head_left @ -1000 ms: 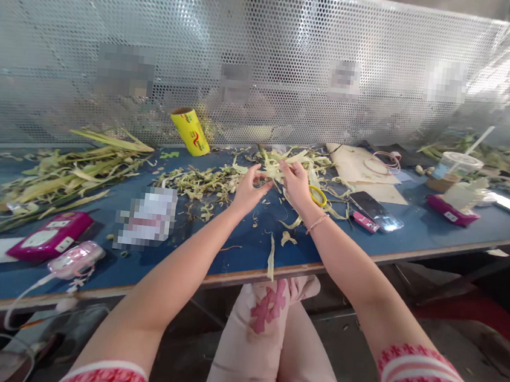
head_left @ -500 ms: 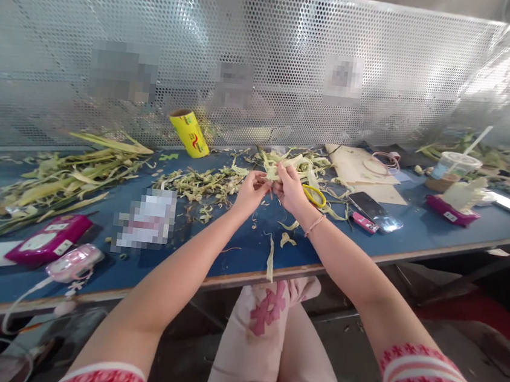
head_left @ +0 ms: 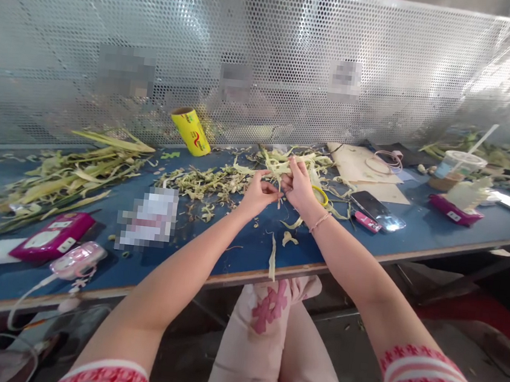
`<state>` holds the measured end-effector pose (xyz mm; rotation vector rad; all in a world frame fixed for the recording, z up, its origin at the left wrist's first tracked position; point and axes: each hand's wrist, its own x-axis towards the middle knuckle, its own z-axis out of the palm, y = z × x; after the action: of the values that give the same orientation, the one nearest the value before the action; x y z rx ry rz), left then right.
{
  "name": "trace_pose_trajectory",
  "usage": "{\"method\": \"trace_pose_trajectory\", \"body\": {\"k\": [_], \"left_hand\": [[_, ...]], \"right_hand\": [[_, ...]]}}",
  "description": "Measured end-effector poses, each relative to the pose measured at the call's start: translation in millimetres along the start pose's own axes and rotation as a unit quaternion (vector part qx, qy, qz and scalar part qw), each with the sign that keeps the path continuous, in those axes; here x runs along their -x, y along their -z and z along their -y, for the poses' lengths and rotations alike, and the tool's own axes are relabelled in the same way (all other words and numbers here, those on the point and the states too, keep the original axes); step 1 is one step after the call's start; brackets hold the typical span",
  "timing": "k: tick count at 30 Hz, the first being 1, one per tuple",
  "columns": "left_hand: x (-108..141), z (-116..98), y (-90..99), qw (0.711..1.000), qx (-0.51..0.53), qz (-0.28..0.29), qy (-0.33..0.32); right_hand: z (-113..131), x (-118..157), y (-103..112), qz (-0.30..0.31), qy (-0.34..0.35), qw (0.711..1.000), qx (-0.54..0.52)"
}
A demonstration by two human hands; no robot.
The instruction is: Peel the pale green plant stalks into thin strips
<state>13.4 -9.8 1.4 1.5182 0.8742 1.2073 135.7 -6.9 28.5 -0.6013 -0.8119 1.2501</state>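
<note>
Both of my hands meet above the blue table (head_left: 239, 250), near its middle. My left hand (head_left: 259, 195) has thumb and fingers pinched on a thin piece of pale husk (head_left: 280, 195). Beside it on the right, my right hand (head_left: 298, 186) is closed round a pale green husk strip (head_left: 280, 168). Behind and left of the hands lies a pile of curled husk scraps (head_left: 205, 187). Yellow-handled scissors (head_left: 321, 195) are partly hidden by my right hand. A loose strip (head_left: 272, 256) lies near the table's front edge.
Long leaves (head_left: 69, 177) and a magenta tissue pack (head_left: 53, 236) are on the left. A yellow tube (head_left: 191, 131) leans by the perforated metal screen (head_left: 288, 48). To the right are a phone (head_left: 374, 209), brown paper (head_left: 358, 165) and a plastic cup (head_left: 455, 169).
My hands have shifted slightly right and are a little further apart at the fingers. More of a thin pale strip shows between them. The view has moved slightly.
</note>
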Motion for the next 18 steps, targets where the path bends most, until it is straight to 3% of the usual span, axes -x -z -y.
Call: {"method": "trace_pose_trajectory", "body": {"k": [3, 9, 15, 18], "left_hand": [[0.8, -2.4, 0.4, 1.0, 0.014, 0.013, 0.001], [0.3, -8.2, 1.6, 0.99, 0.135, -0.019, 0.023], [0.5, -14.0, -0.9, 0.974, 0.194, -0.061, 0.101], [0.0, -18.5, 0.6, 0.957, 0.243, -0.044, 0.153]], "right_hand": [[1.0, 0.6, -0.6, 0.005, -0.004, 1.0, -0.013], [2.2, 2.2, -0.5, 0.066, -0.03, 0.997, -0.017], [3.4, 6.0, -1.0, 0.119, -0.017, 0.992, 0.043], [0.8, 7.8, -1.8, 0.149, -0.012, 0.986, 0.075]]}}
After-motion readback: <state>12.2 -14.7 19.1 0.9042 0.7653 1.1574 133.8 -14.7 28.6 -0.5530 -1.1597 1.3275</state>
